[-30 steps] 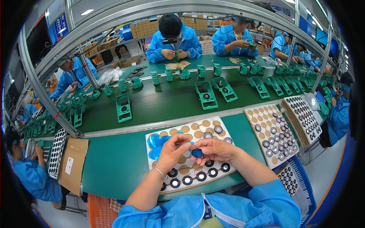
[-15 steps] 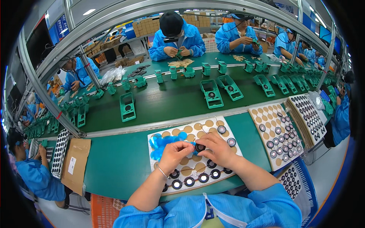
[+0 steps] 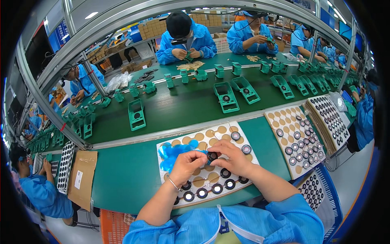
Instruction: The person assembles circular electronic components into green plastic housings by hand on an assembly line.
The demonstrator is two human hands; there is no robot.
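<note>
Over a white foam tray (image 3: 164,174) with round tan recesses, my two hands meet. My right hand (image 3: 232,157) is closed on a small round black speaker (image 3: 211,156), held by its rim between thumb and fingers. My left hand (image 3: 187,166) pinches right beside it, with a bit of blue film (image 3: 202,151) showing at the fingertips. A heap of loose blue film pieces (image 3: 172,152) lies on the tray's left part. Several black speakers (image 3: 217,188) with thin wires sit along the tray's near edge, and others (image 3: 235,136) at its right side.
Beyond the tray runs a green conveyor (image 3: 178,114) carrying green plastic housings (image 3: 226,97). At right are another speaker tray (image 3: 286,122), a stack of trays (image 3: 328,118) and a blue crate (image 3: 331,195). Cardboard (image 3: 82,175) lies at left, above an orange crate (image 3: 110,225). Co-workers sit across the belt.
Both hands stay at nearly the same spot over the tray, with the speaker still in the right fingers. The whole view has shifted slightly.
</note>
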